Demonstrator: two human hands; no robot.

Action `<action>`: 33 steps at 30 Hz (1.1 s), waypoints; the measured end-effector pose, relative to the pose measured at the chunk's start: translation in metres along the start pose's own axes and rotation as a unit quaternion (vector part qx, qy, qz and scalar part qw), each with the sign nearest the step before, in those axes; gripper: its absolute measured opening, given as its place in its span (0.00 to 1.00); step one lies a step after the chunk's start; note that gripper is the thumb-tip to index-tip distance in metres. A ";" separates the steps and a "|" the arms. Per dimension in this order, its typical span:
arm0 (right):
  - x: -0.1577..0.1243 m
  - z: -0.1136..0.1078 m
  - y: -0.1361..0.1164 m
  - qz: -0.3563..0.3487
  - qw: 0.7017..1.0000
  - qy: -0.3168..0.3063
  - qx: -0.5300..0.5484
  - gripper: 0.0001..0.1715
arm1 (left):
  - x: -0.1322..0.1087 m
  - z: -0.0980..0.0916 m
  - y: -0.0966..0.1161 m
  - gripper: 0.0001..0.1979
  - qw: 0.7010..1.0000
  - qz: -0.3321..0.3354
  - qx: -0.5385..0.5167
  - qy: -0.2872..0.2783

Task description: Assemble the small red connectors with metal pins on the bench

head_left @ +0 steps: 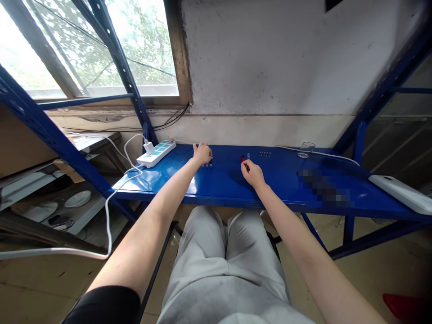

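Note:
My left hand [202, 154] is over the middle-left of the blue table [222, 184], fingers curled and closed, and what they hold, if anything, is hidden. Just below its fingertips lies a short row of tiny pale-and-red pieces [207, 165]. My right hand [253, 173] is closed in a pinch, with a small red object [242, 159] at its fingertips. A tiny clear piece [248, 155] sits just beyond those fingers. Farther right, a row of several small metallic-looking pieces [265, 154] lies on the table; their kind is too small to tell.
A white power strip [157, 153] with a plugged-in charger and cables lies at the left end. A clear glass [306, 150] stands at the back right, with a white cable beside it. A white flat device [401, 193] rests at the right edge. Blue rack posts [359, 144] frame the table.

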State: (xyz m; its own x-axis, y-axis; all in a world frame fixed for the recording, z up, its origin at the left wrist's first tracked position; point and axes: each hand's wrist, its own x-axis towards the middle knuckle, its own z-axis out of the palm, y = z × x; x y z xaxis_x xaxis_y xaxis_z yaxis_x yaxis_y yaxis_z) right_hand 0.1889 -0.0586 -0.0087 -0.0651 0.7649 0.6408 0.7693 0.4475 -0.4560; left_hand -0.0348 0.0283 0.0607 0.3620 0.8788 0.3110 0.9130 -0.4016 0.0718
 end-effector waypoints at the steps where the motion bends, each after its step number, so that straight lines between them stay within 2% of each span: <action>1: 0.000 0.000 0.000 0.000 1.000 0.000 0.002 0.14 | 0.000 0.000 0.000 0.04 1.000 -0.002 -0.001 -0.002; 12: 0.000 -0.001 -0.002 0.003 1.000 0.010 0.002 0.15 | -0.003 -0.001 0.002 0.06 1.000 0.005 -0.008 0.006; 21: -0.001 -0.006 -0.001 0.031 0.994 0.108 -0.017 0.20 | -0.004 0.000 0.005 0.07 1.000 -0.003 -0.012 0.011; 26: 0.000 -0.007 0.000 0.045 0.991 0.126 -0.013 0.19 | -0.005 -0.003 0.009 0.10 0.999 0.000 -0.027 0.035; 29: -0.001 -0.009 0.002 0.061 0.986 0.152 -0.013 0.19 | -0.009 -0.008 0.019 0.13 0.995 0.032 -0.046 0.082; 33: 0.000 -0.013 0.008 0.126 0.972 0.197 -0.005 0.19 | -0.017 -0.010 0.041 0.17 0.981 0.137 -0.062 0.120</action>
State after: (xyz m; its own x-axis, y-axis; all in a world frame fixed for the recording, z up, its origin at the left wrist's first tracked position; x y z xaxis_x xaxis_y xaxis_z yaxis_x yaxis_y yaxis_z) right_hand 0.2028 -0.0612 -0.0047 0.3734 0.6117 0.6974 0.7359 0.2624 -0.6242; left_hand -0.0053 -0.0061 0.0678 0.5226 0.6536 0.5473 0.7526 -0.6554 0.0641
